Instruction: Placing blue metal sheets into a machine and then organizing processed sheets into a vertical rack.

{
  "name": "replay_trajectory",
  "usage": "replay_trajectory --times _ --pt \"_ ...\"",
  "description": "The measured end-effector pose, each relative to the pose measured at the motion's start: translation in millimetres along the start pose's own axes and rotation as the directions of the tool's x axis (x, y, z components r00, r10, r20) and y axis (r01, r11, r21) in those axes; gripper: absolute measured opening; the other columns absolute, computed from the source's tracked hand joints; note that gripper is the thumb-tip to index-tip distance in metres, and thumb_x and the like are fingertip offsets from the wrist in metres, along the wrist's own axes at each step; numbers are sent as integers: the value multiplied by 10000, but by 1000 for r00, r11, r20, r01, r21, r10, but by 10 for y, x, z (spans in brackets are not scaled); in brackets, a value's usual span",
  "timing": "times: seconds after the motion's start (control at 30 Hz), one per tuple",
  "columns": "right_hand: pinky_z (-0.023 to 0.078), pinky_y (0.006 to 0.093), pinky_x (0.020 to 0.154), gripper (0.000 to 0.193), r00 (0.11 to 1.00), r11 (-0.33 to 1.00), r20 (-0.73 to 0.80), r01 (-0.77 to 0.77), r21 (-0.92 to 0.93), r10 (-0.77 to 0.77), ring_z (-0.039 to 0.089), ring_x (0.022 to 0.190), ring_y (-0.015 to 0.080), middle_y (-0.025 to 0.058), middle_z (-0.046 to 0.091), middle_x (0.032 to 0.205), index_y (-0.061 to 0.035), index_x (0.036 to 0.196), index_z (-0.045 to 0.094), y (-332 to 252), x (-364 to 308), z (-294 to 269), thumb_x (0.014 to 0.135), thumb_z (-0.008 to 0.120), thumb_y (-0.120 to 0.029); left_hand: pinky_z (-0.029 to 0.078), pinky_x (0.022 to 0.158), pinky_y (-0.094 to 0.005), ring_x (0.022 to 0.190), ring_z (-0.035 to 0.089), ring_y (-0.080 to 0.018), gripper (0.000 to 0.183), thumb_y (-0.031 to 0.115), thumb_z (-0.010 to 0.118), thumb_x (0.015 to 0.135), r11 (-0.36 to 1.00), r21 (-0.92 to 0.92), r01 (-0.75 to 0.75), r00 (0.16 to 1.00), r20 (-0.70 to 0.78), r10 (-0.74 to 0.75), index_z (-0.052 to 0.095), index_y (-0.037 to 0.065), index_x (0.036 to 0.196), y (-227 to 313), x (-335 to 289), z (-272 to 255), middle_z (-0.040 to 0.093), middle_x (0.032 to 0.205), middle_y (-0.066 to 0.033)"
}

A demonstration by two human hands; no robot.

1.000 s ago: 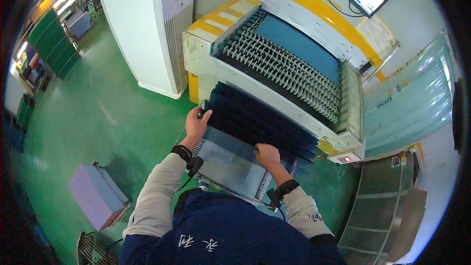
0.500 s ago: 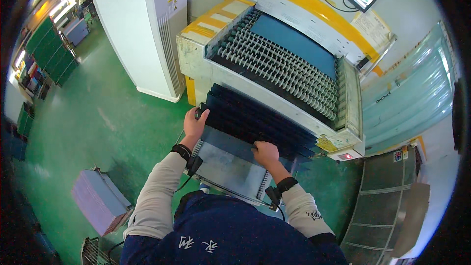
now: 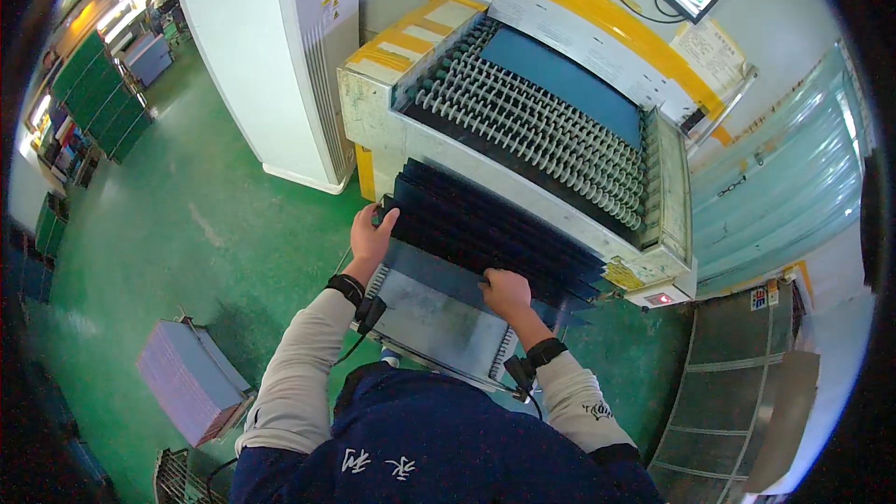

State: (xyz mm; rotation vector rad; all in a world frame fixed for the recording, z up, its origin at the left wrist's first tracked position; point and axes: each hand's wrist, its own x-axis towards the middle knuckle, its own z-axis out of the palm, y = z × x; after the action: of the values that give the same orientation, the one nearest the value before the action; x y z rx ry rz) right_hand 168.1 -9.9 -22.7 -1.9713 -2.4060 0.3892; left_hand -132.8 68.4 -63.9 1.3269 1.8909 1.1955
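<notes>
Several dark flat panels (image 3: 485, 224) stand close together on edge, leaning, in a slotted metal rack (image 3: 434, 313) in front of me. At their left end my left hand (image 3: 371, 235) is closed around a small black piece; whether it is a panel corner or part of the rack I cannot tell. Fingers curled, my right hand (image 3: 507, 295) grips the near side of the front panel, right of the middle. That hand hides the edge under its fingers. Toothed strips (image 3: 502, 355) line both sides of the rack's bare metal bed.
Just beyond the panels stands a machine with rows of rollers (image 3: 541, 145) and a blue sheet. A tall white cabinet (image 3: 257, 65) is to the left. A stack of boards (image 3: 191, 378) sits on the green floor; a grey slatted rack (image 3: 723, 383) stands at right.
</notes>
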Motion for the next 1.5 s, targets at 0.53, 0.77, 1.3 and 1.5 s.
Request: replay_trajectory --times 0.53,0.77,1.3,1.5 --pt "543 475 774 227 1000 1000 6 -20 -5 20 678 886 355 140 709 933 -91 903 694 22 59 -29 824 687 -304 490 850 -391 984 626 -325 602 496 730 825 999 23 -43 998 -47 44 648 -11 1139 6 31 42 653 1053 -172" --pt "541 479 763 238 1000 1000 8 -19 -8 19 679 878 354 139 708 921 -97 916 699 1 62 -75 826 687 -317 488 855 -391 998 624 -327 609 505 721 828 999 31 -27 999 -40 28 647 -10 1144 28 37 29 651 1063 -173" --pt "549 480 780 206 1000 1000 24 -9 -9 9 682 904 351 142 703 940 -91 898 671 15 67 -75 824 633 -280 480 893 -399 1028 622 -335 603 506 722 825 1000 11 6 1000 -17 -5 647 -7 1133 -14 52 48 657 1061 -177" --pt "548 477 791 239 1000 1000 19 -8 -3 8 679 917 358 140 703 945 -85 904 667 18 50 -69 829 652 -311 479 899 -398 1038 619 -332 605 513 724 823 1000 -6 10 1000 -9 -10 649 4 1142 -4 39 46 657 1075 -170"
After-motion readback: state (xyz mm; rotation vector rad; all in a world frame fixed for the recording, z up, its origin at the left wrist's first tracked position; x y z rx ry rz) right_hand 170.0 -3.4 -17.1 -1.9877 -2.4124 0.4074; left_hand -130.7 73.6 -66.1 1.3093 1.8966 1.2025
